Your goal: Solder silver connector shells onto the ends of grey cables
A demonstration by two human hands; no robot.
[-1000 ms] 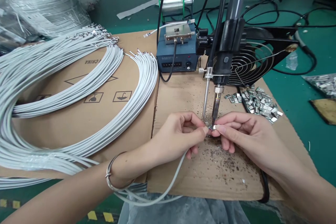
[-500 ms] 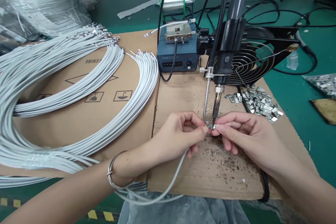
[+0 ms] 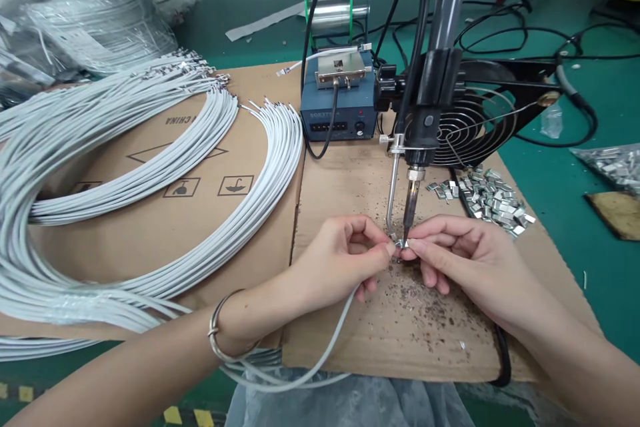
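My left hand (image 3: 345, 257) pinches the end of a white cable (image 3: 333, 340), which hangs from under the palm and loops down past the cardboard's front edge. My right hand (image 3: 460, 253) is closed on a small metal connector (image 3: 407, 244), mostly hidden by the fingertips. Both hands meet under the tip of a soldering iron (image 3: 412, 203) fixed in a stand. The iron's tip reaches down to the connector between the fingers. A thin metal solder feed tube (image 3: 393, 193) curves down just left of the tip.
Bundled white cables (image 3: 270, 213) cover the left cardboard. Behind the iron stand a blue solder feeder box (image 3: 337, 110), a solder spool (image 3: 330, 17) and a black fan (image 3: 470, 123). Loose metal connectors (image 3: 495, 200) lie in a pile at right. Dark specks litter the cardboard (image 3: 350, 180).
The camera view has shifted slightly. Both hands keep their pinch under the iron's tip, with hardly any movement.
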